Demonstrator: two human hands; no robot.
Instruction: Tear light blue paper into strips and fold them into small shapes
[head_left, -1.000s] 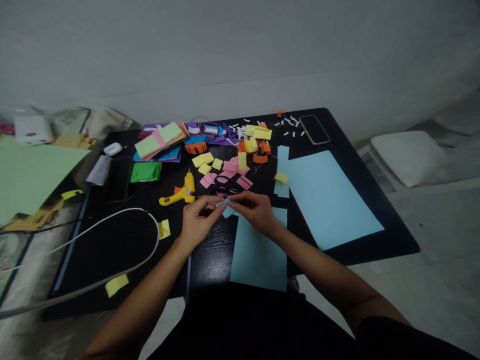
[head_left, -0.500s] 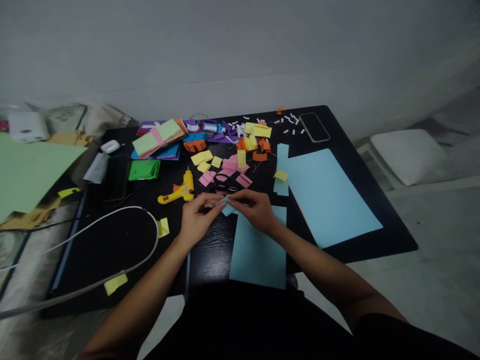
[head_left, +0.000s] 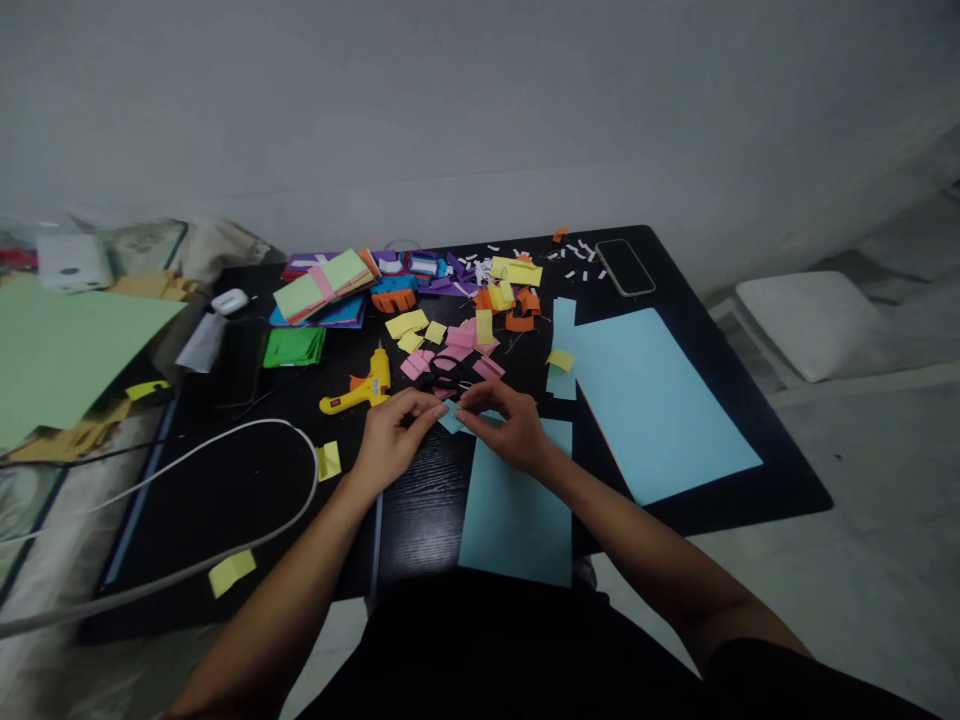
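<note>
A small light-blue paper piece (head_left: 450, 420) is between my two hands, just above the near middle of the black table. My left hand (head_left: 391, 432) pinches its left side with thumb and forefinger. From the other side my right hand (head_left: 511, 430) has its thumb and fingertips closed on it; the fingers partly hide the piece. Under my right hand lies a larger light-blue sheet (head_left: 517, 520). Dark-handled scissors (head_left: 451, 376) rest just beyond the fingertips, among pink paper pieces (head_left: 463, 335). A yellow glue gun (head_left: 364, 388) lies beyond my left hand.
Light-blue sheets (head_left: 667, 400) and narrow strips (head_left: 562, 330) lie to the right, near a phone (head_left: 625, 267). Stacked coloured papers (head_left: 326, 285), green pieces (head_left: 294, 347) and yellow scraps (head_left: 407, 323) cover the back. A white cable (head_left: 304, 500) loops across the left; a white stool (head_left: 806, 320) stands right.
My fingertips have drawn slightly apart around the small blue paper, which sits a little lower between them. The view has tilted slightly; the things on the table stay put.
</note>
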